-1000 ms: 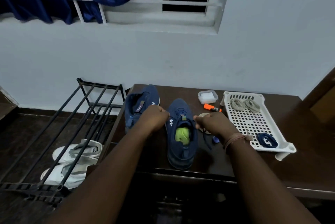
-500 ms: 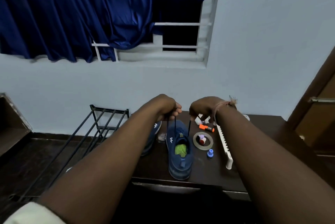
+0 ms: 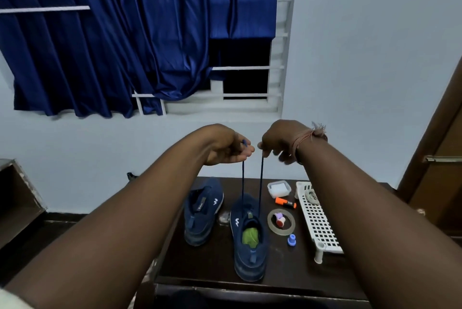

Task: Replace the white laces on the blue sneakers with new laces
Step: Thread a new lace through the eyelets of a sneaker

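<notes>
Nearest, on the dark table (image 3: 215, 268): the blue sneaker (image 3: 248, 241) with the green insole, heel toward the edge, the second sneaker (image 3: 201, 211) just beside it on the left. Rising from its eyelets, both ends of the dark blue lace (image 3: 260, 183), pulled taut and side by side. Higher and farther, left hand (image 3: 226, 146) and right hand (image 3: 278, 142) each pinching one end; best evened by matching the tips at equal height with steady upward tension, so neither side ends short.

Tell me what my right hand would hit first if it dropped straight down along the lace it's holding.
Probably the nearer blue sneaker: the right hand holds the lace above it, though depth is unclear.
</notes>
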Demonstrator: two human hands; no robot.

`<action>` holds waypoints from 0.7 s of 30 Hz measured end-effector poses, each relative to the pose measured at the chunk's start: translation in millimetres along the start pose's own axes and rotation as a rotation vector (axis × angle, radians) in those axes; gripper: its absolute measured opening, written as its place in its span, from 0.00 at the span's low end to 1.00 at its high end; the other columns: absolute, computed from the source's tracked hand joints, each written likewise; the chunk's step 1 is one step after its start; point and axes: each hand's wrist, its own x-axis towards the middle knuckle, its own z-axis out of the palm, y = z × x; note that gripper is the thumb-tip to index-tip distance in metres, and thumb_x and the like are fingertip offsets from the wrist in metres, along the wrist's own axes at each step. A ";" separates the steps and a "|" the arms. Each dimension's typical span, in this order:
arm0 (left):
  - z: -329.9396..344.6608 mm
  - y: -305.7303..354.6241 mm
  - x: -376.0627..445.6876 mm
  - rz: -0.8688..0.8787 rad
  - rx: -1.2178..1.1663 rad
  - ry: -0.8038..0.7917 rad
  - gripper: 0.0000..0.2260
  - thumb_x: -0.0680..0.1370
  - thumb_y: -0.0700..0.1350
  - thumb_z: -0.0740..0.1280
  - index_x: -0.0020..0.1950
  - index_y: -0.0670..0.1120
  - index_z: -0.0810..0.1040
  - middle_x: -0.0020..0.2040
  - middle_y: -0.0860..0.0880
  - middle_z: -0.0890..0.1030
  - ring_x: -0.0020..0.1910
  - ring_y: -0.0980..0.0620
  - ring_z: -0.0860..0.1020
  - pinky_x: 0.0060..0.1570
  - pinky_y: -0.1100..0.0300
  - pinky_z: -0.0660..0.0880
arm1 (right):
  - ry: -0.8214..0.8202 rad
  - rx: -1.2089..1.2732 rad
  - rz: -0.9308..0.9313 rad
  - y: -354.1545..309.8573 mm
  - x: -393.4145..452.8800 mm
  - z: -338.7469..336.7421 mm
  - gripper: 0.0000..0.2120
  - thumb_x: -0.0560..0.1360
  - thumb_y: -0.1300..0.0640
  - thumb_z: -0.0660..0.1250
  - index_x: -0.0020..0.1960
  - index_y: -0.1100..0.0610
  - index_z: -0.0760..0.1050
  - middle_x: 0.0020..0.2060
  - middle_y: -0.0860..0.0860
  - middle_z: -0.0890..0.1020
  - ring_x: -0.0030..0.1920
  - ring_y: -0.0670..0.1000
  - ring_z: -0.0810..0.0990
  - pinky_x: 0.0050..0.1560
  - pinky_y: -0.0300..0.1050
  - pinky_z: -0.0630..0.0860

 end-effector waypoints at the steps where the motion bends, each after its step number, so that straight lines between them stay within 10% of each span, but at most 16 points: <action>1: -0.1 0.6 1.6 0.023 0.027 0.011 0.12 0.81 0.30 0.58 0.59 0.35 0.79 0.55 0.38 0.85 0.49 0.47 0.83 0.56 0.54 0.81 | -0.005 0.035 0.019 2.4 1.3 0.5 0.04 0.75 0.67 0.67 0.43 0.61 0.74 0.43 0.60 0.81 0.31 0.54 0.79 0.35 0.44 0.79; 7: -0.8 -3.8 14.7 0.252 0.377 0.256 0.13 0.80 0.54 0.70 0.51 0.46 0.87 0.46 0.46 0.83 0.41 0.49 0.76 0.45 0.57 0.73 | 0.035 0.213 0.007 1.7 17.4 8.2 0.06 0.77 0.64 0.66 0.51 0.66 0.79 0.41 0.63 0.86 0.41 0.58 0.87 0.45 0.51 0.84; 13: -1.5 -14.5 27.1 0.471 0.230 0.283 0.08 0.79 0.49 0.72 0.49 0.44 0.87 0.44 0.46 0.86 0.42 0.51 0.81 0.47 0.52 0.78 | -0.285 0.845 -0.037 19.2 18.6 5.9 0.11 0.79 0.67 0.58 0.58 0.69 0.75 0.55 0.66 0.82 0.58 0.61 0.83 0.58 0.53 0.81; 21: 9.2 -27.0 41.8 0.528 0.079 0.394 0.06 0.80 0.48 0.70 0.48 0.48 0.85 0.39 0.50 0.87 0.38 0.53 0.81 0.43 0.53 0.80 | 0.046 0.727 -0.207 40.6 31.9 20.2 0.07 0.80 0.62 0.67 0.53 0.64 0.82 0.45 0.61 0.85 0.39 0.54 0.83 0.44 0.45 0.82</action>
